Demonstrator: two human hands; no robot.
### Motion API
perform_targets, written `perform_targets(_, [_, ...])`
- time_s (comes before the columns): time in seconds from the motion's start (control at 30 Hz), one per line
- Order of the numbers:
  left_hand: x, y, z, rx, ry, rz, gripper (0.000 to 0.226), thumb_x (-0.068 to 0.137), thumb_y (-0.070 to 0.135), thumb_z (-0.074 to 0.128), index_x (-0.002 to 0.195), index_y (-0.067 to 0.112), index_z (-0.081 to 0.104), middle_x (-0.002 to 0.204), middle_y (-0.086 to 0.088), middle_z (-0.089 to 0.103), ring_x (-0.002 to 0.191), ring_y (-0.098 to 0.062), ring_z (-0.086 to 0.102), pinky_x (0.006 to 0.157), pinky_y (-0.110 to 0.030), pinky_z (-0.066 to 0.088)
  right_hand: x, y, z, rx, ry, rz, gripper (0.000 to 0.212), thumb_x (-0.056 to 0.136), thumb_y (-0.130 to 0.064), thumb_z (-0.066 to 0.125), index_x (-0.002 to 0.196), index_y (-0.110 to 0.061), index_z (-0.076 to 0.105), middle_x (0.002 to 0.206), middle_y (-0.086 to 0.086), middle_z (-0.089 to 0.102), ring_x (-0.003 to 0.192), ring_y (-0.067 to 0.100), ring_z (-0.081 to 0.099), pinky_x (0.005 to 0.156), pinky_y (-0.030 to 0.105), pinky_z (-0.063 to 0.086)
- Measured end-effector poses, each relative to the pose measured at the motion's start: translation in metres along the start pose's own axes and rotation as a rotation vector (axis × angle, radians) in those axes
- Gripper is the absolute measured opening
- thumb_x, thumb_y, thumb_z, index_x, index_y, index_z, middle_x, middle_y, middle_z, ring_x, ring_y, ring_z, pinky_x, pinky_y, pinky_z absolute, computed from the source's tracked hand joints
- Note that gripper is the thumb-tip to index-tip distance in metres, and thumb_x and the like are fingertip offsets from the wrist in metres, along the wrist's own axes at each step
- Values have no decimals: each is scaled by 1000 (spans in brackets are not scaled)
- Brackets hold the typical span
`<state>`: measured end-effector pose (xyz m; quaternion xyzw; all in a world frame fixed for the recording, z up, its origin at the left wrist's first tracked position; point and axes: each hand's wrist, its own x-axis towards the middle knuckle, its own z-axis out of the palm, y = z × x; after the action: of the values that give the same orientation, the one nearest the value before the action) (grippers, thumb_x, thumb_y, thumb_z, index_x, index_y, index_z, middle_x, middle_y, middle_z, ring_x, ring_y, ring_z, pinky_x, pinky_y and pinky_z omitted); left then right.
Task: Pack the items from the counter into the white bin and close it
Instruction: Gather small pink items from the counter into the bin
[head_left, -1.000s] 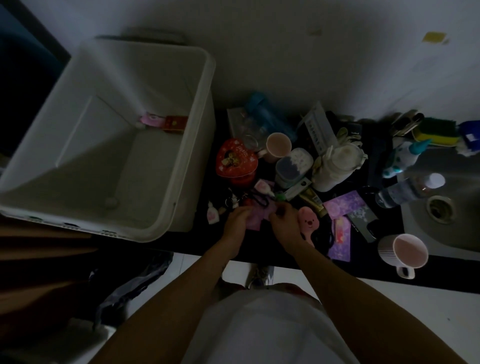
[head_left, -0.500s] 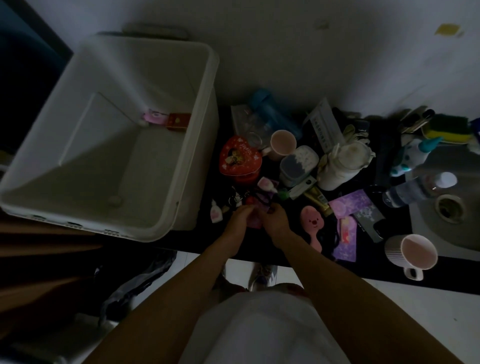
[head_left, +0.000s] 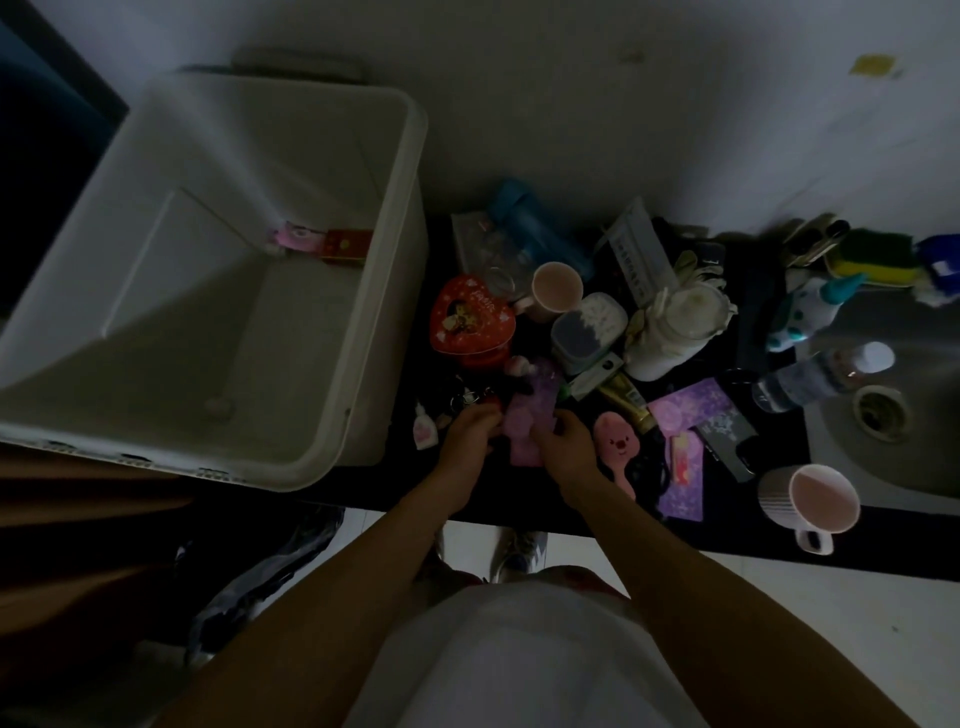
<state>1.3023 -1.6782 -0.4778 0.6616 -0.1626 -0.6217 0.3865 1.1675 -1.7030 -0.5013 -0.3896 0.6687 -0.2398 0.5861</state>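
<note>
The white bin (head_left: 363, 291) stands open at the left of the dark counter (head_left: 779, 509); a pink item (head_left: 293, 239) and a red packet (head_left: 345, 244) lie against its far wall. Both hands meet at the counter's front edge on a flat pink-purple packet (head_left: 527, 415). My left hand (head_left: 470, 434) grips its left side, and my right hand (head_left: 563, 447) grips its right side. A red heart-shaped tin (head_left: 470, 322), a pink animal-face brush (head_left: 618, 447) and several small trinkets lie close around them.
Cups (head_left: 556, 288), a white jar (head_left: 675, 322), a blue bottle (head_left: 535, 223), purple cards (head_left: 685, 408) and tubes crowd the counter's middle. At the right are a sink (head_left: 883, 410), a water bottle (head_left: 821, 376), a sponge (head_left: 878, 254) and a pink-lined mug (head_left: 815, 501).
Both hands have closed in together on the pink-purple packet, which now shows longer between them. The view has shifted slightly.
</note>
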Motion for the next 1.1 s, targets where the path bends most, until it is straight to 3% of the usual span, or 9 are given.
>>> perform_targets(0.1, [3,0,6,2,11,-1,19,91,19,56,107,27,61,106,2,67,96,-11,63,70,-22,48,-8,-3,-11,9,16,-38,20,91,-13,59,110,-8,55,98,7,67,81,15,65,58,17,51])
perform_targets(0.17, [5,2,12,9,5,-4,26,89,20,59,114,22,60,109,-1,67,96,-13,64,71,-24,50,-12,-7,-17,15,10,-71,23,90,-14,60,112,-11,55,95,1,66,80,10,65,52,10,48])
perform_targets(0.3, [9,3,23,-42,-74,-37,33,89,15,61,121,9,59,113,-14,68,100,-27,67,90,-42,56,-14,-11,-25,42,-63,-107,20,92,-21,60,111,-14,58,94,0,69,77,8,69,56,12,50])
perform_targets(0.4, [9,0,27,-67,-78,-4,27,91,8,59,118,4,60,104,-16,69,85,-24,69,78,-38,57,-15,-12,-26,60,-128,-118,7,93,-28,61,100,-26,61,90,-7,70,71,-2,69,57,10,50])
perform_targets(0.5, [10,-2,27,-97,-74,2,28,91,4,58,120,5,58,105,-17,68,87,-27,68,78,-40,57,-15,-13,-25,71,-144,-117,15,92,-19,61,102,-30,59,93,-10,69,74,-4,69,59,10,51])
perform_targets(0.57, [11,-2,27,-101,-56,-8,29,93,6,57,122,8,56,107,-15,68,90,-28,67,79,-41,57,-14,-14,-26,79,-126,-102,21,89,-13,60,105,-27,57,95,-7,68,75,-2,69,59,12,51])
perform_targets(0.7, [10,0,23,-185,-42,-34,24,93,6,58,116,14,59,92,-6,73,77,-20,73,62,-30,57,-10,-12,-28,82,-117,-76,24,88,-8,62,99,-29,59,97,-3,69,85,8,68,69,22,55])
perform_targets(1.0, [16,10,21,-223,11,-61,36,89,4,61,124,-2,58,103,-23,67,83,-32,67,78,-39,56,-5,-16,-31,115,-211,-68,15,88,-14,70,98,-23,65,94,-2,74,82,10,72,68,20,57])
perform_targets(1.1, [16,9,19,-256,-11,-63,31,90,5,62,120,-2,60,95,-19,69,75,-26,70,65,-32,58,-5,-14,-34,129,-223,-41,19,89,-21,71,105,-13,66,100,8,73,90,21,71,76,30,59])
